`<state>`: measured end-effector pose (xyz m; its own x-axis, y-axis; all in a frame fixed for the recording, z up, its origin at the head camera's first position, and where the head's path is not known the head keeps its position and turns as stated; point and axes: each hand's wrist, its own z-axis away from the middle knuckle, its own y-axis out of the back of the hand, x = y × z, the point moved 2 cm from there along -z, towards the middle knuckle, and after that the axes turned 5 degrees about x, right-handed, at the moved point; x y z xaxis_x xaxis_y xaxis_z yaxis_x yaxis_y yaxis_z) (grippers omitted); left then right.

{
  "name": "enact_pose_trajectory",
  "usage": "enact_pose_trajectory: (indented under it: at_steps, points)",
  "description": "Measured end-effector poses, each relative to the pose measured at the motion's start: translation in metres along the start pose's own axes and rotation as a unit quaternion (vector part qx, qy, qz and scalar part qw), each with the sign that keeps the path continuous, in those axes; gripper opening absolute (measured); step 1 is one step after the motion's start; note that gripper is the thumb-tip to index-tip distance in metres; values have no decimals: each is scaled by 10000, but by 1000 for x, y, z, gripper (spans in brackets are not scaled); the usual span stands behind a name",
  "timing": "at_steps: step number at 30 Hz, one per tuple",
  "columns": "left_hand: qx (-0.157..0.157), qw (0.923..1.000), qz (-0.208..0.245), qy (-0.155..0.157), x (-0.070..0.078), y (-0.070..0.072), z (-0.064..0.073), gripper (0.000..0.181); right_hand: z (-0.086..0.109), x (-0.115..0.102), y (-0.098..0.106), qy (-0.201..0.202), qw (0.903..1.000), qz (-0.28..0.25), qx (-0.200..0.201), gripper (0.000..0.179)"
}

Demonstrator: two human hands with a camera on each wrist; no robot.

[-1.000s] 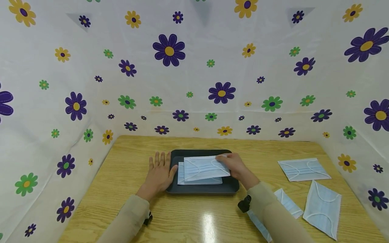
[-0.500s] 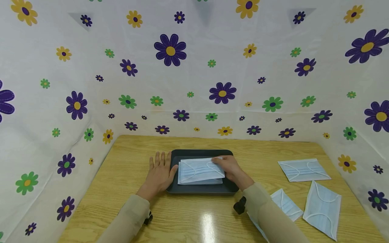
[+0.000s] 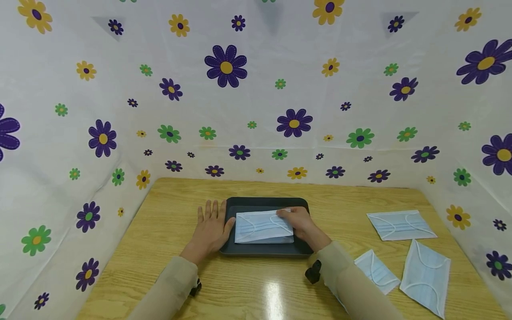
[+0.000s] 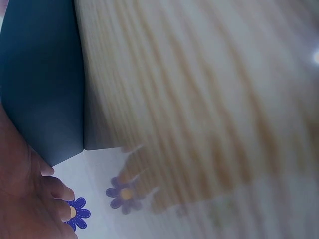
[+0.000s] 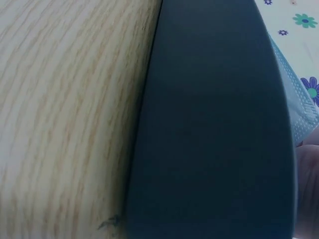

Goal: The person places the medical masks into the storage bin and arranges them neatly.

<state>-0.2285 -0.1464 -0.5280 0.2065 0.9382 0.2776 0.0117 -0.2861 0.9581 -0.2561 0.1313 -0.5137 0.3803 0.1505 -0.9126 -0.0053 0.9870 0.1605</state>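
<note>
A dark grey tray sits in the middle of the wooden table. My left hand lies along the tray's left side with its fingers straight, the thumb at the rim. With thumb and fingers, my right hand pinches the right end of a pale blue face mask inside the tray. Under it lies another mask, mostly covered. In the right wrist view a corner of blue mask shows past the tray wall, beside part of the hand. The left wrist view shows curled-looking fingertips near the tray's corner.
On the right side of the table lie several loose masks: one flat mask at the back, one turned mask, and one mask near the right sleeve, with another partly under that sleeve. A flowered sheet encloses the table.
My right hand has moved a little left and down with its mask, which now lines up over the mask beneath. My left hand stays at the tray.
</note>
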Motion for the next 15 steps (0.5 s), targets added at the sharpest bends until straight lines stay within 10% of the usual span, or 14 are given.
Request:
enact_pose_trajectory:
  at_steps: [15]
  points:
    - [-16, 10000, -31, 16, -2, -2, -1, 75, 1, -2, 1, 167, 9985, 504, 88, 30]
